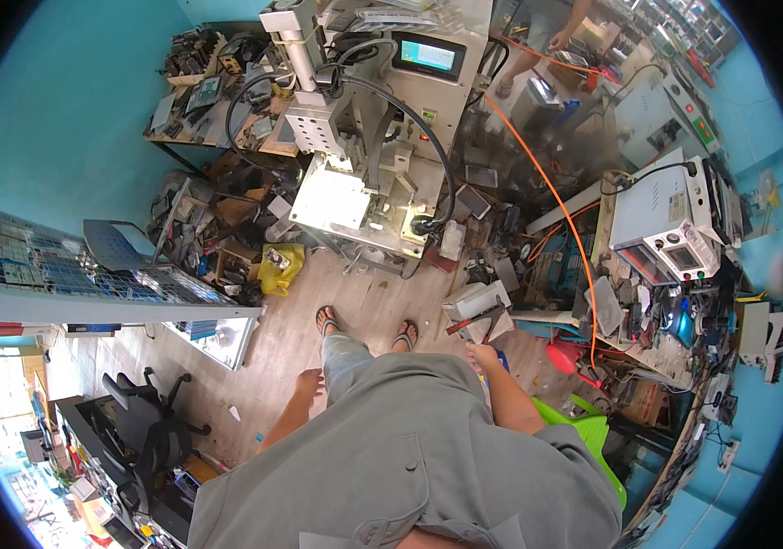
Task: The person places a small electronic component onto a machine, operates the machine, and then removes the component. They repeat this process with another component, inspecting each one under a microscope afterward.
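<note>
While your left hand hangs loose, apparently empty, the white box lies ahead of your nearer right hand, long axis roughly crosswise; can't tell that hand's grip

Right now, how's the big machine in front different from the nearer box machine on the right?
The big machine is tall with an upright metal cylinder; the box machine is squat and boxy. The big machine's work surface is brightly lit; the box machine shows no such lit surface. Both are pale.

Matt cloth shirt, creased
</note>
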A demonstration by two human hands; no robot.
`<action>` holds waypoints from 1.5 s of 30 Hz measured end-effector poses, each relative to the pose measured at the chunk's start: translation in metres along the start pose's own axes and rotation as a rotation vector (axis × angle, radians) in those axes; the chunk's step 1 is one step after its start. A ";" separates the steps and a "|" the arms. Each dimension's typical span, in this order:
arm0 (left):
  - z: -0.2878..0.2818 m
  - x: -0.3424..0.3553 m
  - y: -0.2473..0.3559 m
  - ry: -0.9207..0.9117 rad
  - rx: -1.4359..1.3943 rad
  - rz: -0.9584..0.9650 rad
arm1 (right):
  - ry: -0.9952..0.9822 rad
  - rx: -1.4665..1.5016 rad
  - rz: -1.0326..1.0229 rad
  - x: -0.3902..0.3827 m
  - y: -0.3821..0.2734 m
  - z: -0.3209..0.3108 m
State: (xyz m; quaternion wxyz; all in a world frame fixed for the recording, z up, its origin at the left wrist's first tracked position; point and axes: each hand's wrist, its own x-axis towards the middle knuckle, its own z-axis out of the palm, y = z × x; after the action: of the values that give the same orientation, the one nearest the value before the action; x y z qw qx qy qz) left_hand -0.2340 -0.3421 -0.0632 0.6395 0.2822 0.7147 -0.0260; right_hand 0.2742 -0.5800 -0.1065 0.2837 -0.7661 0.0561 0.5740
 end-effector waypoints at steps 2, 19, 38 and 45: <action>0.002 -0.001 0.002 0.003 -0.002 0.027 | 0.003 -0.005 0.004 0.001 0.000 -0.002; 0.004 -0.002 -0.005 0.002 -0.019 0.003 | -0.005 0.010 -0.011 -0.002 0.002 -0.003; 0.011 0.002 -0.012 0.023 -0.050 0.005 | -0.041 -0.059 0.000 -0.012 -0.007 -0.007; 0.014 -0.004 -0.004 0.019 -0.037 0.009 | -0.023 -0.048 0.001 -0.001 -0.003 -0.010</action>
State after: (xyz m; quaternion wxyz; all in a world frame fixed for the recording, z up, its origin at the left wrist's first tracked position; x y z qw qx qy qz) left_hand -0.2231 -0.3525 -0.0635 0.6379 0.2735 0.7199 -0.0071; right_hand 0.2830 -0.5831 -0.1024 0.2654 -0.7661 0.0393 0.5840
